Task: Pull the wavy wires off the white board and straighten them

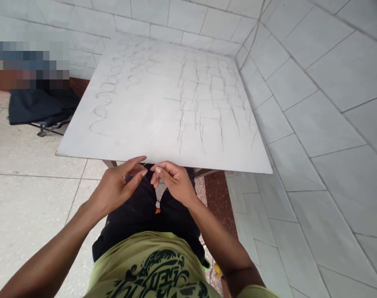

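Both of my hands are raised just in front of the near edge of a white board-topped table (138,132). My left hand (116,184) has its index finger stretched out, while the thumb meets the finger behind it. A thin pale strand (145,164) shows at those fingertips; whether it is thread or wire I cannot tell. A short gap away, my right hand (176,180) has its thumb and fingers pinched together. Something very fine seems to be at its fingertips, too small to name.
Dark wavy and crossing lines (200,107) mark the white tabletop. Tiled walls (325,124) rise behind and to the right of the table. At left, a dark cloth-covered seat (42,107) stands on the pale floor. A thin cable (255,33) hangs in the corner.
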Demonstrator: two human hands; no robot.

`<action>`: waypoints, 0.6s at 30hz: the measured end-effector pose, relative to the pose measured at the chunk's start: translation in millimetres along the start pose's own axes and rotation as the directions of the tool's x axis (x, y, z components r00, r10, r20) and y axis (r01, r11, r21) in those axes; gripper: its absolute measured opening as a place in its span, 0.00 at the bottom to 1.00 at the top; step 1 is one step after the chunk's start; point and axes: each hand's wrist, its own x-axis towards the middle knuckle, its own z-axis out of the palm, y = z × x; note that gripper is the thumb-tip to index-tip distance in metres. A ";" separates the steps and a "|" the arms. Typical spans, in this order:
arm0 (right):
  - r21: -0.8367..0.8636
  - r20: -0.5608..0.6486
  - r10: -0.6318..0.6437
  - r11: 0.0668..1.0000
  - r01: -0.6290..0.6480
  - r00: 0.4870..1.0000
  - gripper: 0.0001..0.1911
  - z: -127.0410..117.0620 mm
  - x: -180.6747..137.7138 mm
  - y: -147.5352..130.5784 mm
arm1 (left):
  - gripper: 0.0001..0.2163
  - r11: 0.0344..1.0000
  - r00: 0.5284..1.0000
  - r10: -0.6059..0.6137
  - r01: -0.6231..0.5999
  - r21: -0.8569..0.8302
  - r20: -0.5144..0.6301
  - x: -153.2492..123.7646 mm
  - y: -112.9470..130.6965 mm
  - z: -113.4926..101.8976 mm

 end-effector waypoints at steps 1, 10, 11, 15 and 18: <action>0.015 -0.006 0.012 1.000 -0.012 1.000 0.16 -0.2 0.1 -0.3 | 0.20 0.999 0.999 0.037 -0.038 0.025 0.015 0.7 -0.7 -1.0; -0.120 -0.139 -0.017 0.993 0.000 0.990 0.09 0.5 -4.5 0.7 | 0.21 0.955 0.986 0.131 -0.153 0.253 0.100 2.4 6.4 -4.9; -0.143 -0.164 -0.029 0.990 0.005 0.986 0.09 1.2 -4.5 1.0 | 0.21 0.957 0.987 0.121 -0.143 0.252 0.102 1.8 7.1 -4.7; -0.182 -0.201 -0.062 0.983 0.025 0.978 0.11 2.0 -3.5 3.0 | 0.21 0.964 0.986 0.094 -0.124 0.236 0.135 1.6 5.7 -5.1; -0.179 -0.168 -0.083 0.983 0.052 0.982 0.15 -0.4 -3.2 6.3 | 0.22 0.960 0.979 0.107 -0.148 0.239 0.174 3.4 4.1 -8.1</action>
